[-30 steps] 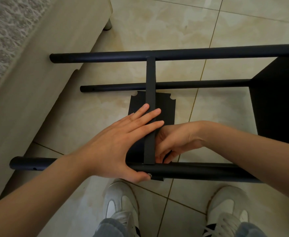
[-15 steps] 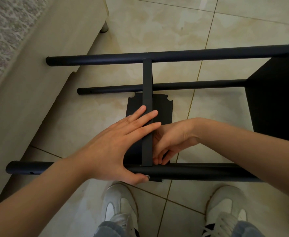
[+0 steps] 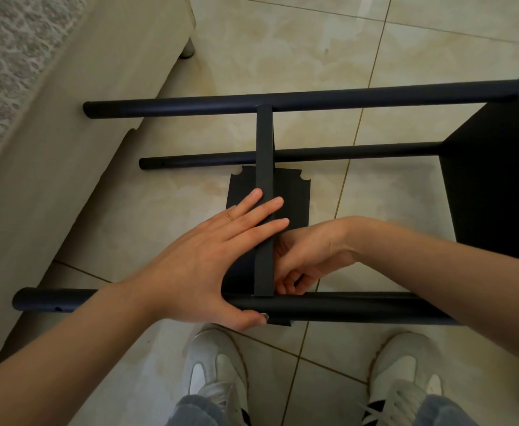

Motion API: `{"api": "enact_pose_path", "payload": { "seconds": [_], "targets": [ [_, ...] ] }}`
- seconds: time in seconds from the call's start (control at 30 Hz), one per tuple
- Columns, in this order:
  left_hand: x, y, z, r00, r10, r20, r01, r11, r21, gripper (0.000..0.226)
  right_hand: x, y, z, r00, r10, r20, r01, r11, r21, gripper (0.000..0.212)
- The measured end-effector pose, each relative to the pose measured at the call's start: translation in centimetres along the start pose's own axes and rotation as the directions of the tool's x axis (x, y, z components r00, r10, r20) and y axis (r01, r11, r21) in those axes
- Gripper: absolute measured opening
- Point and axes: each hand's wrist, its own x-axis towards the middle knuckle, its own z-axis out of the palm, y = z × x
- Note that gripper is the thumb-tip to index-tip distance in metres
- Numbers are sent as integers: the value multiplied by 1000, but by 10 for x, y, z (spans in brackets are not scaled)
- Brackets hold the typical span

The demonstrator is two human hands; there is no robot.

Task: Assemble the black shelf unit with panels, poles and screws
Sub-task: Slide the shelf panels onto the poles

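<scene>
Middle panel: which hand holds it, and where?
The left hand presses flat fingers on the panel edge, thumb against the near pole. The right hand curls beside it; its hold is unclear.

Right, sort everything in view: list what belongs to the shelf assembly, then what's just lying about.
Part of the job:
left hand, right hand, cross strip, notched panel, near pole, far pole, middle pole, end panel.

Just there:
beige furniture base, its round leg, patterned fabric, white shoes, tiled floor.
</scene>
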Motion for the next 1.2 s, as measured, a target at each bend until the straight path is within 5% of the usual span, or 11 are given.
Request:
{"api": "enact_pose_path", "payload": {
  "seconds": [0.6, 0.8, 0.97, 1.2],
  "targets": [
    [0, 0, 0, 1000, -5, -2, 5, 1000, -8, 109, -4, 0, -4, 999, -15, 48, 11, 998, 65, 21],
    [0, 1, 0, 1000, -11, 4, 11, 1000, -12, 109, -3, 0, -4, 999, 35, 11, -35, 999, -32, 31],
    [1, 1, -1, 1000, -9, -4, 9, 1000, -10, 109, -4, 7, -7, 999, -33, 27, 31, 997, 72, 13],
    [0, 0, 0, 1000, -9, -2, 9, 1000, -4, 110, -5, 4, -6, 1000, 1, 4, 0, 1000, -31, 16]
  ]
}}
